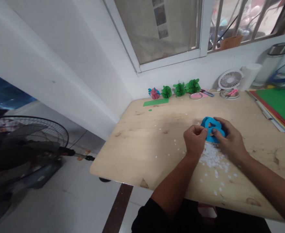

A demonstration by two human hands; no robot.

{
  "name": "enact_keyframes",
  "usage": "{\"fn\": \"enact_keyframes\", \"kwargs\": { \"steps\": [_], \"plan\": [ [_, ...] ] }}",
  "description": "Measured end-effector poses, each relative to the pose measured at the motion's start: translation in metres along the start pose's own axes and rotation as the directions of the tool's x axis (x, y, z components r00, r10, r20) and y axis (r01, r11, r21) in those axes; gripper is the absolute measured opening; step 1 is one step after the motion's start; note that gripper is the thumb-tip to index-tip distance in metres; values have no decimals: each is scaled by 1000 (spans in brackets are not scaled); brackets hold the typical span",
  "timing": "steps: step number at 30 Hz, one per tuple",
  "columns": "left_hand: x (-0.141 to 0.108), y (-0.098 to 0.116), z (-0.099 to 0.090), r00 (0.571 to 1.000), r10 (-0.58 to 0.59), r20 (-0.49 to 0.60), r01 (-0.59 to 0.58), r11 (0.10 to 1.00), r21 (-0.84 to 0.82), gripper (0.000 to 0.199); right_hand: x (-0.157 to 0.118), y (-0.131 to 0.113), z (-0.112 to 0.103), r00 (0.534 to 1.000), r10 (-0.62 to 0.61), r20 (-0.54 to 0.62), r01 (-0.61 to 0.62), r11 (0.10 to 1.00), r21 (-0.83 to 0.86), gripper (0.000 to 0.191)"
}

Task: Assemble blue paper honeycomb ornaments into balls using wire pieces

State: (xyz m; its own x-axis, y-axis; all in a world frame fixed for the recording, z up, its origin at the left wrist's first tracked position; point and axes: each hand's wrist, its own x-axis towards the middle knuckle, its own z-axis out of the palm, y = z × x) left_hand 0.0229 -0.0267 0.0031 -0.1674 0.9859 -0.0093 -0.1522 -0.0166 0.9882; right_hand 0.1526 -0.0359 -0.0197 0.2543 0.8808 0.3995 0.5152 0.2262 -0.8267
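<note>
Between my two hands is a blue paper shape [210, 122] with cut-out openings, held just above the table. My left hand [195, 137] is closed, its thumb and forefinger pinching the near left edge of the blue paper shape. Wrapped round the other side is my right hand [231, 137], with the thumb pressed on the front of the paper. Many small white paper bits [212, 157] lie in a loose heap on the wooden table [132, 145] right below the hands, and some are scattered further left and nearer the front edge.
Several green paper figures [179, 89] and a pink and blue one [154, 93] stand along the wall. A green paper strip [155, 102] lies before them. At the back right are a small white fan [230, 79] and stacked coloured sheets [278, 106]. A large fan [23, 145] stands left.
</note>
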Motion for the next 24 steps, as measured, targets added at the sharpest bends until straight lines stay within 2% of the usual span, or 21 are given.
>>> {"fn": "enact_keyframes", "kwargs": {
  "steps": [4,8,15,24],
  "plan": [
    [7,-2,-4,999,-36,-14,36,999,-34,11,0,0,-1,998,-40,46,41,999,-6,51],
    [8,0,-5,999,-43,-6,43,998,-53,8,0,-1,-2,997,-30,72,33,999,-43,54],
    [5,2,-3,998,-57,-3,57,998,-24,8,0,1,0,997,-52,50,58,991,-123,57],
    [4,2,-2,997,-71,9,72,995,-63,7,-4,-2,2,997,-75,11,76,988,-138,53]
  ]
}}
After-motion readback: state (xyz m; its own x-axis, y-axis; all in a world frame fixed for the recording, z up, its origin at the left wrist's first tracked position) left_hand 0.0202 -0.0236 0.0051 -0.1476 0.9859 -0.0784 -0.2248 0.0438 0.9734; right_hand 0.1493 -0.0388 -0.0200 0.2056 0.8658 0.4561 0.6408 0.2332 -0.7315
